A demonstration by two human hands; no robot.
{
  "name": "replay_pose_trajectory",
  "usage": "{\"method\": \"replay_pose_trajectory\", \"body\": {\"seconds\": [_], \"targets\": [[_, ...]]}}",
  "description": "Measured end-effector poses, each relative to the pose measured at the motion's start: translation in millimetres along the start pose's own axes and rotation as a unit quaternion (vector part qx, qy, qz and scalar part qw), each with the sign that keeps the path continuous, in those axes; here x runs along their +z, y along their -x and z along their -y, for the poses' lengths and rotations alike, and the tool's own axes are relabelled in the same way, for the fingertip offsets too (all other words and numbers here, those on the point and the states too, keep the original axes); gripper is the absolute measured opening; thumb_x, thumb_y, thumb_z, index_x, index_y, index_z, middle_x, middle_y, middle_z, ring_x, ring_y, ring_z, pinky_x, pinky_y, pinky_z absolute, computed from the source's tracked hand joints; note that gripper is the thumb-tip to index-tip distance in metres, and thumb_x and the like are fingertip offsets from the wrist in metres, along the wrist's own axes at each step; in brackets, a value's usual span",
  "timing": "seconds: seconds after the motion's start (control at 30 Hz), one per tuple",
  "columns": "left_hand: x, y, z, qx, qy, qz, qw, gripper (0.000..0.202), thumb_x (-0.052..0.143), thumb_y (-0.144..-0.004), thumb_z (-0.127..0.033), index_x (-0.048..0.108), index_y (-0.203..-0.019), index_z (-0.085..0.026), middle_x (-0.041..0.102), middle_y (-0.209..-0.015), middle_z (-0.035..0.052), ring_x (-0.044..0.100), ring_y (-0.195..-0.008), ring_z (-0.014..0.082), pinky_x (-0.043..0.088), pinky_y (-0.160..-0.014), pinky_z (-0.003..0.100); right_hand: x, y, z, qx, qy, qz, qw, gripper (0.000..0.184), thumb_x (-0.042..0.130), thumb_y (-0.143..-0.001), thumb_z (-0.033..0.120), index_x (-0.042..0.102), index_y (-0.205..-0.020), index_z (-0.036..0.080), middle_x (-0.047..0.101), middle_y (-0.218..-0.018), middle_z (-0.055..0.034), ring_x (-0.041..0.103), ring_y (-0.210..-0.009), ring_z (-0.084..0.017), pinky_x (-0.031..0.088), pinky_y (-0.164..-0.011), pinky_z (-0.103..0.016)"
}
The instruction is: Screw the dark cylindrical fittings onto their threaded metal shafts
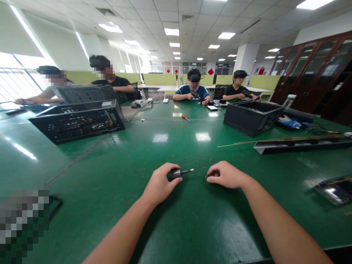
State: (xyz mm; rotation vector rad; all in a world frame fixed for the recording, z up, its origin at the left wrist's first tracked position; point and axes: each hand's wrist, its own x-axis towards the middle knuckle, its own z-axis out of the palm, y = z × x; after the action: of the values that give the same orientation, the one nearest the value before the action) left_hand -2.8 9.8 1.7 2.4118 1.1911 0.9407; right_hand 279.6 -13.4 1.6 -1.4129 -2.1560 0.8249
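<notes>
Over the green table, my left hand [161, 182] is closed around a short metal cylinder with a thin shaft [177, 173], which looks like a drill chuck. Its shaft points right, toward my other hand. My right hand [227, 175] pinches a small dark metal piece [207, 176] between thumb and fingertips; most of it is hidden, so its kind cannot be made out. A short gap of table separates the shaft tip from the right fingertips.
Black computer cases stand at left [82, 123] and right [247, 117]. An orange screwdriver [184, 117] lies mid-table. Thin brass-coloured rods [239, 143] rest by a long black channel [297, 145] at right. Several people sit along the far side, one person [192, 90] straight ahead.
</notes>
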Motion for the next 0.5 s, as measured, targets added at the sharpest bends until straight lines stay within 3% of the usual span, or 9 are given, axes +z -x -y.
{"method": "replay_pose_trajectory", "body": {"seconds": [0.1, 0.2, 0.3, 0.37, 0.5], "targets": [[-2.0, -2.5, 7.2, -0.051, 0.001, -0.019, 0.999, 0.03, 0.065, -0.084, -0.03, 0.058, -0.112, -0.02, 0.069, -0.101, 0.0056, 0.066, -0.092, 0.022, 0.053, -0.086, 0.037, -9.9, 2.0, -14.1, 0.048, -0.067, 0.064, 0.995, 0.023, 0.065, -0.081, 0.033, 0.074, -0.09, 0.014, 0.069, -0.07, -0.0028, 0.062, -0.057, -0.014, 0.044, -0.052, -0.023], [-18.3, -0.8, 22.4, -0.071, 0.007, -0.049, 0.996, 0.047, 0.053, -0.09, -0.038, 0.046, -0.132, -0.017, 0.067, -0.113, 0.0102, 0.065, -0.102, 0.0235, 0.05, -0.095, 0.04, -16.7, 4.2, -26.3, 0.063, -0.129, 0.101, 0.984, 0.022, 0.065, -0.081, 0.032, 0.073, -0.09, 0.014, 0.069, -0.074, -0.003, 0.062, -0.058, -0.013, 0.045, -0.054, -0.023], [-52.5, 16.2, 46.0, -0.107, -0.026, -0.068, 0.992, 0.054, 0.048, -0.088, -0.05, 0.05, -0.129, -0.015, 0.067, -0.115, 0.0129, 0.065, -0.106, 0.0276, 0.048, -0.098, 0.044, -19.7, 4.4, -34.7, 0.069, -0.178, 0.115, 0.975, 0.024, 0.068, -0.077, 0.032, 0.073, -0.091, 0.014, 0.069, -0.074, -0.0024, 0.061, -0.058, -0.013, 0.046, -0.056, -0.023], [-80.2, 37.8, 61.6, -0.178, -0.036, -0.078, 0.98, 0.058, 0.051, -0.082, -0.058, 0.057, -0.12, -0.014, 0.07, -0.108, 0.0129, 0.068, -0.1, 0.0293, 0.051, -0.095, 0.043, -20.1, 2.8, -37.5, 0.067, -0.198, 0.125, 0.97, 0.026, 0.071, -0.073, 0.032, 0.073, -0.091, 0.013, 0.069, -0.074, -0.0023, 0.061, -0.058, -0.013, 0.046, -0.056, -0.023], [-123.9, 85.7, 74.1, -0.306, -0.083, -0.034, 0.948, 0.057, 0.06, -0.073, -0.061, 0.063, -0.112, -0.018, 0.075, -0.101, 0.0071, 0.07, -0.097, 0.0297, 0.051, -0.094, 0.041, -18.6, -1.0, -36.9, 0.05, -0.208, 0.159, 0.964, 0.03, 0.078, -0.064, 0.03, 0.073, -0.089, 0.013, 0.069, -0.07, -0.0013, 0.062, -0.061, -0.014, 0.046, -0.058, -0.023]]}}
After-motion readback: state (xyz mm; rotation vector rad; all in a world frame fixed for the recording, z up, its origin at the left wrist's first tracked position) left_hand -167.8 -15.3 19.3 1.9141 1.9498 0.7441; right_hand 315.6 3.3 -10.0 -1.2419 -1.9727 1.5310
